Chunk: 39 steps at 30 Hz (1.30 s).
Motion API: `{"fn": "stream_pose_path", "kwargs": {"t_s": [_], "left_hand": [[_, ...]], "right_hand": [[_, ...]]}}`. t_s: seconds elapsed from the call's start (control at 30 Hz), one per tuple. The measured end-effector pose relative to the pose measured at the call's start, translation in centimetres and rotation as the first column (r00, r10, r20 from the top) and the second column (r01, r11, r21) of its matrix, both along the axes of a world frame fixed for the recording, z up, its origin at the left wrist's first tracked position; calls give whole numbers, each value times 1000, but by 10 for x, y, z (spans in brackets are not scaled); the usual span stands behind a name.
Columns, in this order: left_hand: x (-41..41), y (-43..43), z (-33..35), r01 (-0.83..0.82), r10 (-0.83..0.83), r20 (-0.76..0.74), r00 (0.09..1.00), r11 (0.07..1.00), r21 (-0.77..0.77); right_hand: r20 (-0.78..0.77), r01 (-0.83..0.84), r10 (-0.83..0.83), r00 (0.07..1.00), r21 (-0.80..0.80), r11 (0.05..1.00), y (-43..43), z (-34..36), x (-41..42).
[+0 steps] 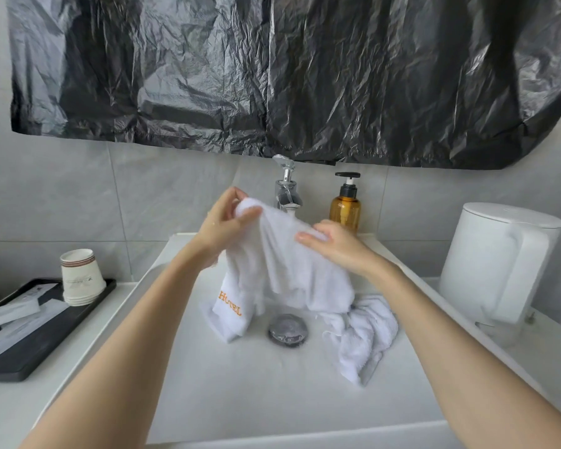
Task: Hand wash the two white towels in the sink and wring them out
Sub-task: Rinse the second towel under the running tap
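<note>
You are holding one white towel (282, 264) above the sink (240, 390), left hand (222, 223) and right hand (334, 244) both gripping it, while the second towel (363, 335) is lying right of the drain (287, 328).

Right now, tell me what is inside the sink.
In the sink: the round metal drain stopper, a crumpled white towel, and the hanging end of the towel lettered HOTEL, held by both hands. Beneath the towels is hidden.
</note>
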<state>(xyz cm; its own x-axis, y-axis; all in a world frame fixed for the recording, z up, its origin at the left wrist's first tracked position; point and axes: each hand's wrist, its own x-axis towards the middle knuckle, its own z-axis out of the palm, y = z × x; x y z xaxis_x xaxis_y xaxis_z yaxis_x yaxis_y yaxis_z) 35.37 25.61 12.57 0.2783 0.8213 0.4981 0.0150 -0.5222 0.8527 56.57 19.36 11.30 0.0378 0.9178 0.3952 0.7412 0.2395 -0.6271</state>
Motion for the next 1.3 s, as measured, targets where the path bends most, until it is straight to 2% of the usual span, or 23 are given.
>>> {"fn": "stream_pose_path", "kwargs": {"t_s": [0.07,0.17,0.23,0.3,0.33,0.5,0.67,0.73,0.8,0.83,0.9,0.93,1.03,1.13,1.2,1.23,1.3], "left_hand": [[-4,3,2,-105,110,-80,991,992,70],[-4,8,-6,-211,222,-224,949,975,74],[5,7,-13,-233,240,-220,946,971,56],[21,3,-20,-230,220,-162,962,972,-42],[29,1,-24,-211,198,-126,972,972,-102],[60,-16,-35,-73,75,-5,997,952,-296],[70,-23,-39,-117,110,-52,993,978,-170],[70,-22,-36,-78,65,-96,993,987,-142],[69,-20,-31,-25,9,-83,996,982,-186],[68,-17,-28,-20,15,-25,1000,971,-238],[60,-7,-26,-42,92,129,987,938,-344],[55,-3,-26,-79,144,158,977,930,-360],[49,4,-36,-204,240,93,966,934,-292],[61,-7,-40,-215,236,44,971,936,-280],[68,-15,-37,-236,232,-46,972,944,-231],[70,-18,-36,-251,235,-104,966,950,-185],[72,-20,-36,-245,228,-107,968,950,-193]], "right_hand": [[-12,-23,23,1000,-4,1000,3,-3,-7],[-165,-68,68,984,4,998,6,-5,-15],[-340,-33,40,939,26,999,8,-9,-21],[-506,33,2,862,60,998,11,-14,-29],[-542,68,-15,841,79,994,13,-17,-33],[-430,187,-92,898,185,965,13,-29,-56],[-322,243,-185,929,150,958,28,-35,-53],[-211,257,-227,951,127,958,36,-42,-44],[-73,272,-266,961,94,958,38,-47,-35],[-51,279,-275,960,75,957,38,-46,-31],[-115,284,-276,954,53,957,33,-37,-26],[-184,272,-258,948,56,961,30,-31,-27],[-367,215,-172,914,80,973,17,-18,-45],[-349,226,-162,923,149,963,6,-22,-66],[-331,264,-195,923,176,948,4,-24,-73],[-341,295,-229,912,156,943,4,-20,-75],[-390,367,-324,862,38,930,11,-12,-75]]}}
